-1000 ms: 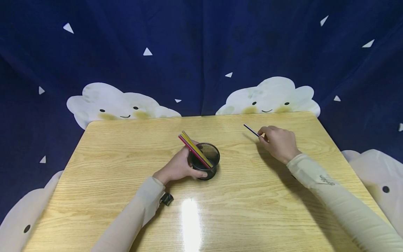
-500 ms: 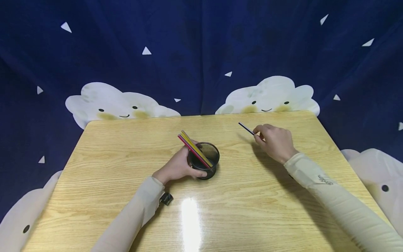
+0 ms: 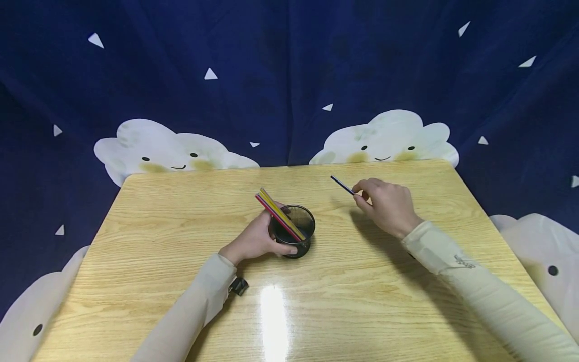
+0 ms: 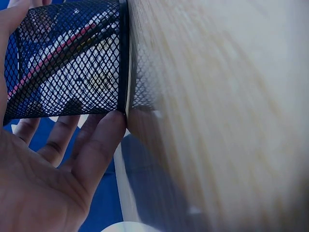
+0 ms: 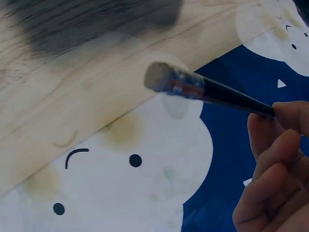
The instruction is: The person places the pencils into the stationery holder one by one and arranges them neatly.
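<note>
My left hand (image 3: 255,240) grips a black mesh pen cup (image 3: 296,250) from its left side, thumb across the front. Several pencils (image 3: 278,213), red and yellow among them, lean to the left out of the cup. In the left wrist view the fingers curve around the mesh wall (image 4: 72,77), near the cup's base. To the right of the cup, my right hand (image 3: 386,206) pinches a dark blue pencil (image 3: 342,185) between thumb and forefinger, above the table. Its flat end (image 5: 157,77) points toward the camera in the right wrist view.
Both hands work over a light wooden table (image 3: 181,211) with a bright reflection (image 3: 274,322) near the front. A dark blue curtain (image 3: 253,60) with cloud figures hangs behind the table's far edge. A small black device (image 3: 239,286) sits at the left cuff.
My right hand has moved left toward the cup, carrying the dark blue pencil. The left hand and the cup stay in place.
</note>
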### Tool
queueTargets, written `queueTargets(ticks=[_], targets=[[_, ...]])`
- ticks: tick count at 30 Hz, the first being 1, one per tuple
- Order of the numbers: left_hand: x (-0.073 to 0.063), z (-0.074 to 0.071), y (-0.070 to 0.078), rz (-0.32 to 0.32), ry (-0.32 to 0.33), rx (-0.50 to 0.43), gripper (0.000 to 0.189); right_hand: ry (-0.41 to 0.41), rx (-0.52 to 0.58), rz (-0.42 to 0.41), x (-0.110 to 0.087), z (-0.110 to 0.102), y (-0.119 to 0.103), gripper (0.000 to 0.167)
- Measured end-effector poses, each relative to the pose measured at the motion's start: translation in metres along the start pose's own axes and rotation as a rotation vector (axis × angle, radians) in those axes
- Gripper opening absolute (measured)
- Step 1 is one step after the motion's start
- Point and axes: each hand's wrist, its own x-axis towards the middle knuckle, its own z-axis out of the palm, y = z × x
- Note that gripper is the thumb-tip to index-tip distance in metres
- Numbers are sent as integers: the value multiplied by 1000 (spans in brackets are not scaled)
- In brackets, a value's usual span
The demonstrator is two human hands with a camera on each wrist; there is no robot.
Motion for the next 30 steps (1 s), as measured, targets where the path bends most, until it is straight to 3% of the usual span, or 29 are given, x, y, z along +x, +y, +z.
queueTargets(ticks=[30], targets=[[0,-1,-1,-2,-3,5,95,68,76,-41,6,-9,-28,9]])
